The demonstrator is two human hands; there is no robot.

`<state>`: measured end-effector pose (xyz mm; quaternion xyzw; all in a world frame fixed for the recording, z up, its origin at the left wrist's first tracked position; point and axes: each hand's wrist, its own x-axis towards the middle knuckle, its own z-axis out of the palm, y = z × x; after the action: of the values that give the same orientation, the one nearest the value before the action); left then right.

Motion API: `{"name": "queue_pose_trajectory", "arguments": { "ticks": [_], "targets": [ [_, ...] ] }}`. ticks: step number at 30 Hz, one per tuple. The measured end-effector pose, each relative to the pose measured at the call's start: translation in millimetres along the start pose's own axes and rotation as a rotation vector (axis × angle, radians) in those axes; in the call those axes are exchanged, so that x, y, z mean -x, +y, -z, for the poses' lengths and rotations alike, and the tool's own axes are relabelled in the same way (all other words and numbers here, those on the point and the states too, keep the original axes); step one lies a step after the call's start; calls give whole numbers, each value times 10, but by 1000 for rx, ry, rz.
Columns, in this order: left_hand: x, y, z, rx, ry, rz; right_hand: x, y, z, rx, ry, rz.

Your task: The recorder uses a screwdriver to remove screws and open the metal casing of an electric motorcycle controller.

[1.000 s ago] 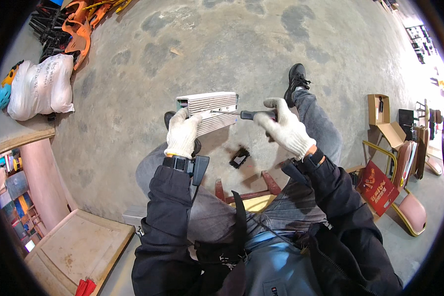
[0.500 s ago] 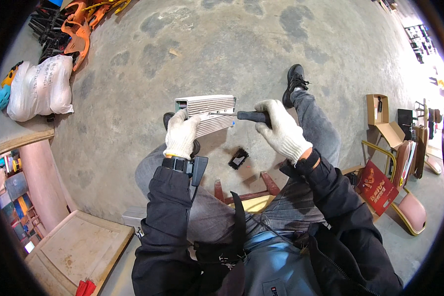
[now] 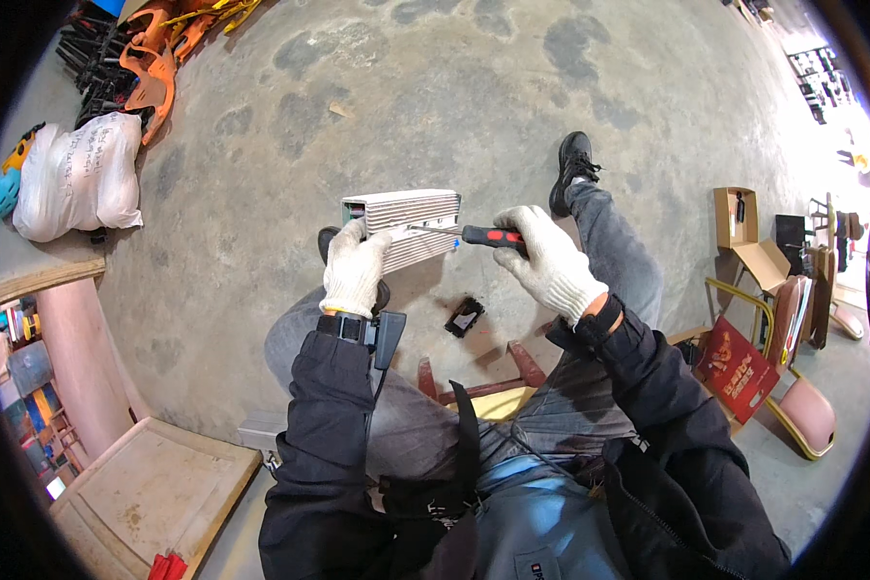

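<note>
At nine o'clock of the scene's middle, the left hand (image 3: 355,270) is wrapped around a ribbed metal box (image 3: 403,227), held above the lap. At three o'clock of it, the right hand (image 3: 549,261) clenches a screwdriver (image 3: 466,235), tip on the box. Work looks midway; casing not opened yet.

Screwdriver (image 3: 474,234) tip now against box (image 3: 403,228)

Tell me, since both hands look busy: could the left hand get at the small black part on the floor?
Probably not as things stand: the left hand grips the ribbed metal box, and the small black part lies lower, beyond the knee.
</note>
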<state>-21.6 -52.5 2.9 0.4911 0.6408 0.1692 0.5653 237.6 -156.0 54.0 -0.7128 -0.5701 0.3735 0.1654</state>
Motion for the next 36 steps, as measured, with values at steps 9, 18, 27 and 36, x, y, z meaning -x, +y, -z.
{"name": "queue_pose_trajectory", "arguments": {
  "ticks": [9,18,27,36],
  "targets": [
    [-8,35,-26,-94,26,22,-65,-145,126,-374,-211,-496],
    [-2,22,-7,-43,32,18,-12,-18,32,15,-66,43],
    [55,138,-34,-95,15,8,-91,-55,27,-524,-114,-469],
    [-57,-110,4,35,8,9,-131,-81,79,-737,-296,-526]
  ]
}}
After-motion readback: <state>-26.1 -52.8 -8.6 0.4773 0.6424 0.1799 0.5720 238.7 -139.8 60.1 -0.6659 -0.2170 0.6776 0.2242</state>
